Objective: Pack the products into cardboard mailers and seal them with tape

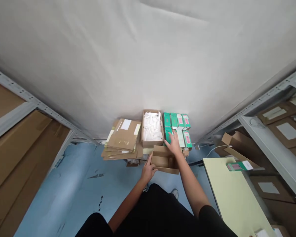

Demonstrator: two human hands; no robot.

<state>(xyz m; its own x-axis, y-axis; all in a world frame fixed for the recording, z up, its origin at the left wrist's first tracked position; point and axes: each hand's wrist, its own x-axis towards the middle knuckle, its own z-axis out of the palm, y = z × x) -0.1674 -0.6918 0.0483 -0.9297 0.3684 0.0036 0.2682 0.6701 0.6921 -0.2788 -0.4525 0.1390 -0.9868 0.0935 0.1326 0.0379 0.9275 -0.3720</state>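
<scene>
My left hand (148,169) grips the left side of an open, shallow cardboard box (165,170), which looks bare inside and is tilted toward me. My right hand (173,142) reaches over the far edge of this box, its fingers apart above a green carton (167,132). Whether the fingertips touch that carton I cannot tell. Several green cartons (174,119), some with pink panels, stand in two rows around my right hand. Left of them is a cardboard box (152,143) full of white pieces, too small to name.
Flattened cardboard (123,135) is stacked at the left. A pale yellow table (236,194) at the right bears another green carton (234,166). Metal shelves with large cardboard boxes (27,151) flank both sides. A grey-white wall (148,59) rises behind, above a blue floor (88,184).
</scene>
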